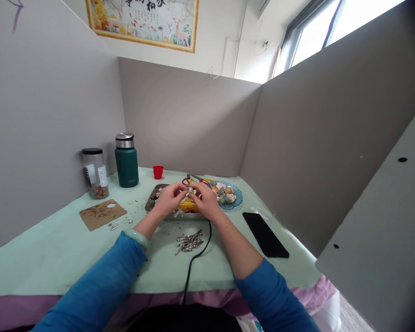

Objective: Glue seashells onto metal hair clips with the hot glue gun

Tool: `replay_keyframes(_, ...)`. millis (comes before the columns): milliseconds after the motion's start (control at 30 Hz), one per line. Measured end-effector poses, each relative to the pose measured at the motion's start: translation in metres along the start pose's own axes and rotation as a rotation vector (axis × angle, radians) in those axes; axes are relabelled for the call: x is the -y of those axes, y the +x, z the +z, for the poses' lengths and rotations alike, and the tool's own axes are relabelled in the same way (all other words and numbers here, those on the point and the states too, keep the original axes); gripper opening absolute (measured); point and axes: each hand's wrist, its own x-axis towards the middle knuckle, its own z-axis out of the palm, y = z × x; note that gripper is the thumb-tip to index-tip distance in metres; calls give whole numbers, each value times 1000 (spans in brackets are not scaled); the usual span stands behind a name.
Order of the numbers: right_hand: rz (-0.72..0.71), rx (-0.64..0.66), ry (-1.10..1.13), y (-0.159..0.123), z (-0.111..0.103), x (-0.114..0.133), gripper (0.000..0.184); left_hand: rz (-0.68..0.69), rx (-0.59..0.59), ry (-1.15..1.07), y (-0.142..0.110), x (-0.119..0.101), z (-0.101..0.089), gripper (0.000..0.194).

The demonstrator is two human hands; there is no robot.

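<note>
My left hand (172, 198) and my right hand (204, 199) meet over a metal tray (180, 217). Their curled fingertips close on a small pale thing (191, 191), whose kind is too small to make out. Below the fingers, a yellow item (188, 205) lies in the tray among other small pieces, partly covered by my hands. Just right of my right hand is a blue glass plate (240, 199) heaped with colourful fabric-like pieces (227, 195). In front of the tray lies a pile of small metal clips or pins (189, 241).
Behind the tray lie scissors (197, 179) and a red cup (158, 172). A green thermos (127, 161) and a jar (96, 174) stand left, near brown card (103, 214) and safety pins (120, 223). A black phone (265, 235) lies right; a black cable (190, 267) crosses the front.
</note>
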Motion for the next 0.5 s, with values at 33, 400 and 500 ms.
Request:
replay_keyframes(33, 0, -3, -3, 0, 0, 1, 27, 6, -1, 7, 0, 0, 0, 15)
replay_keyframes(400, 5, 52, -21, -1, -3, 3, 34, -156, 12, -267, 2, -8, -2, 21)
replay_keyframes(500, 7, 60, -8, -1, -4, 3, 31, -234, 22, -401, 3, -10, -2, 27)
